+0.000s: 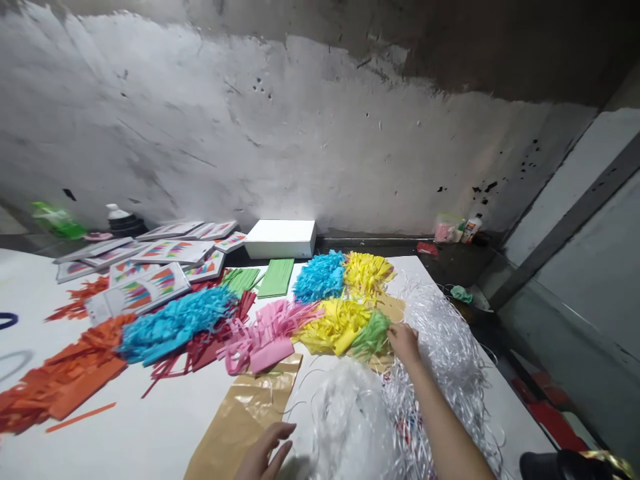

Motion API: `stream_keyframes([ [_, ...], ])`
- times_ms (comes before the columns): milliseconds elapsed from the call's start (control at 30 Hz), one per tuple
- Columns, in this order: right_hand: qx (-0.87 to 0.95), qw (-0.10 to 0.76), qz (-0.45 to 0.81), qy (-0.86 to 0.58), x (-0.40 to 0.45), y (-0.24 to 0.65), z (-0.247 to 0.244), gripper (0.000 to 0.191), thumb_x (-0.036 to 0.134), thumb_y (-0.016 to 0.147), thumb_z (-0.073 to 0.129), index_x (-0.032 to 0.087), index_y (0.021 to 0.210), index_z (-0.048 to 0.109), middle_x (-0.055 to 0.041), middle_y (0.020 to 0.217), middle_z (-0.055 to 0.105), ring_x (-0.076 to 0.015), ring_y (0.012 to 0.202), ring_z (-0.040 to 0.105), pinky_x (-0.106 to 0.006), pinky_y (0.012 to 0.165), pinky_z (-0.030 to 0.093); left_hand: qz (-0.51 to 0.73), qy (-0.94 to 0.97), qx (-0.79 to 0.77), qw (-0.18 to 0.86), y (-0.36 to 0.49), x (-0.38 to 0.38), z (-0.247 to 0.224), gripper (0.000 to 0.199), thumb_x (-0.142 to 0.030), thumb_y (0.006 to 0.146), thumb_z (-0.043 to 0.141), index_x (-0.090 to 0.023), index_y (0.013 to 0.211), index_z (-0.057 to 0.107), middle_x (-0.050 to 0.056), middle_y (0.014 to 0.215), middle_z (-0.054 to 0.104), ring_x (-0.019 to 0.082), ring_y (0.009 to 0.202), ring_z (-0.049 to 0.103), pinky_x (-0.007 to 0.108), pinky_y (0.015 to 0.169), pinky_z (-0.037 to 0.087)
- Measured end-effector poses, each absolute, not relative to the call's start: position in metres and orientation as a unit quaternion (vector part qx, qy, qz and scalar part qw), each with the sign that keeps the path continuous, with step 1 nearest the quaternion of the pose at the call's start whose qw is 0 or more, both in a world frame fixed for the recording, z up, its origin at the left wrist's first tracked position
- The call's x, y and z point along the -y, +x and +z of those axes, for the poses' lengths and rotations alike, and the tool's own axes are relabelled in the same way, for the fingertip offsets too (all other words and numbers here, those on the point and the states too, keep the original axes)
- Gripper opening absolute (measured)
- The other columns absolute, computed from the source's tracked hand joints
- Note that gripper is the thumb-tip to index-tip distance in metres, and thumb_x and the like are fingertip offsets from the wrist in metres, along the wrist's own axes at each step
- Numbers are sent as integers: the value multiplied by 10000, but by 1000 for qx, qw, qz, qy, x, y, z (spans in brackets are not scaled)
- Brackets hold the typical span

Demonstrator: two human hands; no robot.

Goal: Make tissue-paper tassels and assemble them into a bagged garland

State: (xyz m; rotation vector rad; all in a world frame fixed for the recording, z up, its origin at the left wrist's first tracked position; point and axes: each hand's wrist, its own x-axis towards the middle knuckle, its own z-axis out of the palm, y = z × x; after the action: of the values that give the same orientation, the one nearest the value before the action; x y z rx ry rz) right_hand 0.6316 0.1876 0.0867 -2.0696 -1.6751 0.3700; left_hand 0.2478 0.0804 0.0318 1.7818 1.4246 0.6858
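My right hand (pixel 404 341) reaches to the right side of the table. Its fingers are closed on the edge of a small bunch of green fringed tissue paper (pixel 373 335). Left of that bunch is yellow fringed paper (pixel 336 325); a heap of silvery white tinsel strips (pixel 445 337) spreads to the right of my wrist. At the bottom, my left hand (pixel 267 453) is over the edge of the shiny brown paper (pixel 245 407), thumb and fingers apart, holding nothing. A translucent white plastic heap (pixel 350 420) sits to its right.
Pink (pixel 263 337), blue (pixel 180 323) and orange fringed paper (pixel 75 370) spread leftward across the white table (pixel 125 427). Behind them lie several printed packs (pixel 143 290), flat green paper (pixel 277 278) and a white box (pixel 280 239). A bottle (pixel 471 229) stands near the wall.
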Motion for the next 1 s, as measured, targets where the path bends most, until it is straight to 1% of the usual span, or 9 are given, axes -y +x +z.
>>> stream_keyframes([
  [100, 625, 267, 201, -706, -184, 626, 125, 306, 324, 906, 405, 176, 841, 665, -31, 795, 685, -178, 770, 616, -264, 705, 426, 286, 689, -551, 373, 248, -83, 51, 403, -580, 829, 520, -253, 987, 696, 61, 1007, 728, 239, 914, 687, 342, 816, 583],
  [233, 666, 277, 289, -629, -158, 593, 170, 215, 322, 833, 542, 175, 946, 651, 6, 740, 669, -150, 670, 620, -216, 593, 430, 324, 707, -521, 350, 265, -86, 106, 338, -493, 863, 533, -252, 1059, 666, 66, 1040, 716, 232, 940, 679, 344, 840, 570],
  [300, 694, 263, 327, -585, -141, 569, 186, 201, 286, 774, 627, 197, 952, 657, 30, 713, 664, -139, 657, 619, -204, 594, 425, 347, 737, -496, 302, 280, -87, 137, 332, -420, 891, 522, -274, 1178, 603, 73, 1196, 655, 238, 1099, 613, 382, 946, 513],
  [400, 749, 253, 375, -484, -119, 534, 199, 122, 290, 783, 647, 216, 876, 671, 27, 776, 680, -137, 747, 628, -201, 664, 425, 344, 800, -424, 248, 302, -93, 166, 535, -353, 853, 594, -247, 1358, 454, 122, 1409, 480, 273, 1291, 443, 452, 1057, 398],
  [500, 759, 241, 380, -470, -106, 517, 192, 217, 394, 861, 566, 224, 949, 669, 20, 765, 676, -136, 716, 617, -206, 641, 425, 307, 827, -401, 249, 306, -106, 166, 245, -247, 845, 568, -209, 1068, 661, 110, 1042, 684, 251, 1015, 607, 409, 904, 487],
  [567, 738, 225, 336, -540, -101, 522, 178, 280, 453, 882, 516, 235, 967, 671, 22, 733, 672, -140, 675, 609, -215, 623, 425, 306, 796, -457, 251, 294, -115, 158, 176, -181, 823, 528, -183, 899, 688, 83, 851, 696, 227, 836, 632, 363, 787, 502],
  [733, 661, 213, 207, -689, -75, 552, 147, 258, 322, 848, 523, 190, 683, 671, -89, 746, 676, -238, 768, 621, -337, 731, 426, 388, 655, -573, 304, 226, -115, 144, 226, -220, 801, 474, -161, 885, 676, 41, 812, 696, 194, 751, 627, 286, 691, 472],
  [833, 634, 253, 142, -717, -53, 526, 144, 185, 264, 820, 550, 203, 716, 690, -134, 861, 676, -283, 892, 606, -400, 824, 403, 430, 595, -574, 363, 194, -99, 143, 235, -265, 798, 490, -163, 910, 669, 13, 794, 691, 178, 739, 621, 257, 672, 467],
  [1000, 665, 413, 296, -548, -24, 390, 156, 269, 423, 889, 536, 228, 790, 692, -55, 786, 668, -201, 760, 602, -291, 694, 454, 452, 571, -584, 358, 181, -64, 147, 164, -243, 791, 501, -169, 815, 646, 7, 749, 673, 173, 722, 614, 249, 667, 465],
])
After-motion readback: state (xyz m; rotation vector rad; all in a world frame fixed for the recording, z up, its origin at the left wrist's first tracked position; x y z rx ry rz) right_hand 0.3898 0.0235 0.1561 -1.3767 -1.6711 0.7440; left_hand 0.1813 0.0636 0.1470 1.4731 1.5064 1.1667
